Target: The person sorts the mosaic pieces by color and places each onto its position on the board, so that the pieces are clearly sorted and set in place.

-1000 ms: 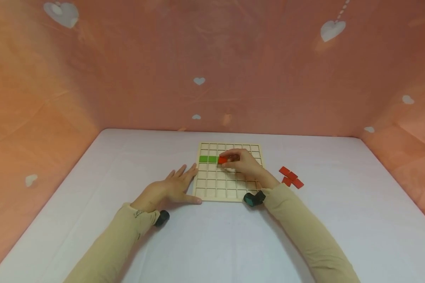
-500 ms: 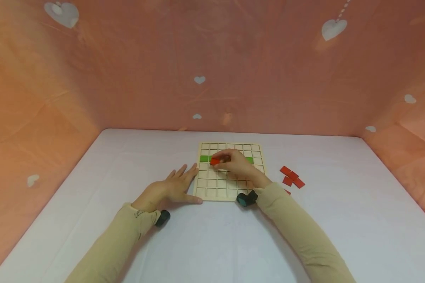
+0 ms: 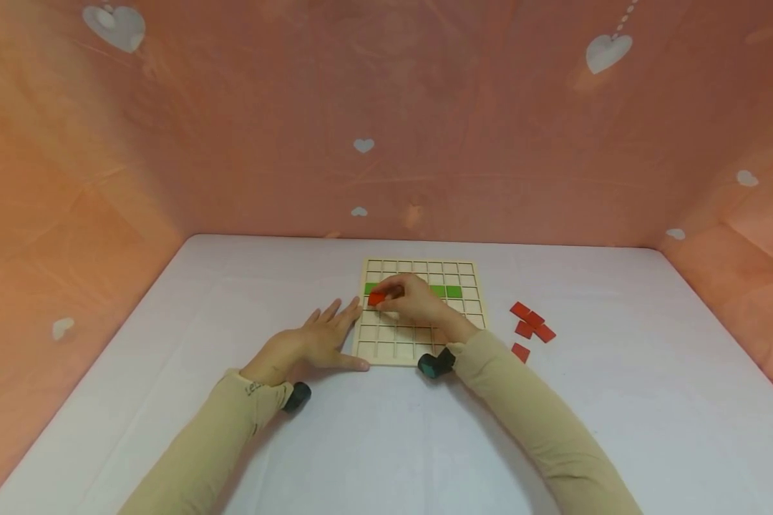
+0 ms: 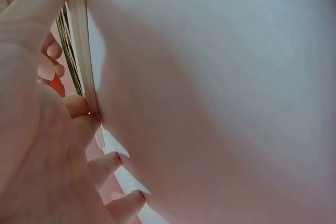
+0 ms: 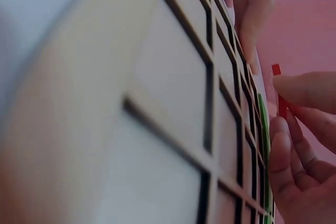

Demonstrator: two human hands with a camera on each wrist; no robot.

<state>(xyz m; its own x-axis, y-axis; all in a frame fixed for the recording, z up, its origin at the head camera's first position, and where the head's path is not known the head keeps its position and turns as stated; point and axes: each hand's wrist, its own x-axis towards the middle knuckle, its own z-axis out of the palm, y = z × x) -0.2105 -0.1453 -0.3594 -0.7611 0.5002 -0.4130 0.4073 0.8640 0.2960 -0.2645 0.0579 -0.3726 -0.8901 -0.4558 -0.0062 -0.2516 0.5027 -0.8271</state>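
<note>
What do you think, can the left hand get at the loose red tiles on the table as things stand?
Probably not directly: the left hand is at the grid board's left edge, the loose red tiles lie beyond its right edge, and the right hand and sleeve are between.

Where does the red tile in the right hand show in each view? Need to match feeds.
Head: red tile just below picture centre, pinched by the right hand.
Left wrist: red tile toward the left side, about mid-height, partly hidden.
Right wrist: red tile toward the right side, seen edge-on.
Shared landmark: wooden grid board, in all three.
</note>
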